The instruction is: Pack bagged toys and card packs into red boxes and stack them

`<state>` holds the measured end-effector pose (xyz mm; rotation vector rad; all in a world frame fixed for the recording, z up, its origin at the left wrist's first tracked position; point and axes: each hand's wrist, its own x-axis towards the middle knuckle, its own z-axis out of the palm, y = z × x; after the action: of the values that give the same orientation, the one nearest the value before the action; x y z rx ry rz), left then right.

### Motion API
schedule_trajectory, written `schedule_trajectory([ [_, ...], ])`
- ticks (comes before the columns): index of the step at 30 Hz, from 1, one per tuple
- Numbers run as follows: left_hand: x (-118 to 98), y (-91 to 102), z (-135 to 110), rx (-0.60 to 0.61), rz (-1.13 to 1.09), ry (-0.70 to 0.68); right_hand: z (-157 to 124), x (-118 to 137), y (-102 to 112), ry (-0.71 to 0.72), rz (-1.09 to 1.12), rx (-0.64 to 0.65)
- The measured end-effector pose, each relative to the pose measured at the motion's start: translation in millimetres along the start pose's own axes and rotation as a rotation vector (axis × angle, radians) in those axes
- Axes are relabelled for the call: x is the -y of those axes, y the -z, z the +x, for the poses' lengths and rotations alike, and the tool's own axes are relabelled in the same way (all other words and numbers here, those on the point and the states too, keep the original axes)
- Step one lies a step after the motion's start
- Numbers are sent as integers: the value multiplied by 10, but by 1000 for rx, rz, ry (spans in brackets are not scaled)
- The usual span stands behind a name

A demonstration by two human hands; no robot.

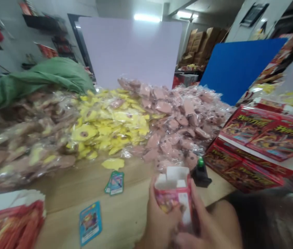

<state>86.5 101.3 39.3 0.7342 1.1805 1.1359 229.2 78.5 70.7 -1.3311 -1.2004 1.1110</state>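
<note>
A small red and white cardboard box (173, 197) stands upright between my hands at the lower right, its top flaps raised and its top end unclosed. My left hand (162, 218) wraps the left side, with the thumb across the front. On the right side, the fingers of my right hand (203, 218) press against the box; motion smears both hands a little. Whatever lies inside the box is hidden. To the left on the wooden table (125, 211) lie a blue picture card (90, 223) and a few overlapping smaller cards (116, 182).
Bagged yellow pieces (110, 124) and bagged pinkish-brown pieces (172, 131) heap across the back. A green sack (50, 74) spills more at left. Red printed boxes (263, 138) stack at right, beside a black holder with a green knob (200, 173). Flattened red boxes (8, 224) lie front left.
</note>
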Motion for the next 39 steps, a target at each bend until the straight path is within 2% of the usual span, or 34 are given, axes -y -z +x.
schedule_trajectory([
  [2,149,106,-76,-8,-21,49,-416,-402,-341,-235,122,-41],
  [4,180,305,-140,70,23,23,-587,-625,-501,-421,258,-96],
  [5,158,416,-174,128,69,-25,-602,-654,-539,-488,349,-99],
  [7,82,612,-265,252,232,-161,-569,-570,-571,-569,539,-59],
  [8,44,688,-328,277,344,-245,-547,-483,-574,-587,629,-31],
  [11,4,821,-573,206,657,-493,-541,-228,-551,-607,772,42],
  [13,41,857,-712,153,769,-610,-578,-175,-516,-617,739,76],
  [14,73,866,-749,165,802,-626,-592,-189,-495,-621,705,80],
  [16,152,872,-740,249,835,-550,-582,-257,-449,-619,602,66],
  [18,248,870,-642,326,817,-374,-505,-304,-393,-577,466,151],
  [20,352,863,-520,328,733,-230,-390,-277,-330,-453,295,404],
  [22,450,853,-434,283,622,-171,-293,-197,-280,-272,98,668],
  [23,489,847,-413,267,579,-161,-265,-157,-267,-196,-3,718],
  [27,527,828,-435,271,564,-123,-287,-122,-296,-67,-309,606],
  [29,485,827,-466,303,593,-107,-325,-169,-319,-18,-399,600],
  [34,395,845,-523,357,583,-101,-318,-186,-303,-62,-343,586],
  [36,419,865,-540,363,583,-100,-301,-95,-292,-86,-293,626],
  [39,468,901,-542,362,584,-115,-361,64,-319,-53,-306,809],
])
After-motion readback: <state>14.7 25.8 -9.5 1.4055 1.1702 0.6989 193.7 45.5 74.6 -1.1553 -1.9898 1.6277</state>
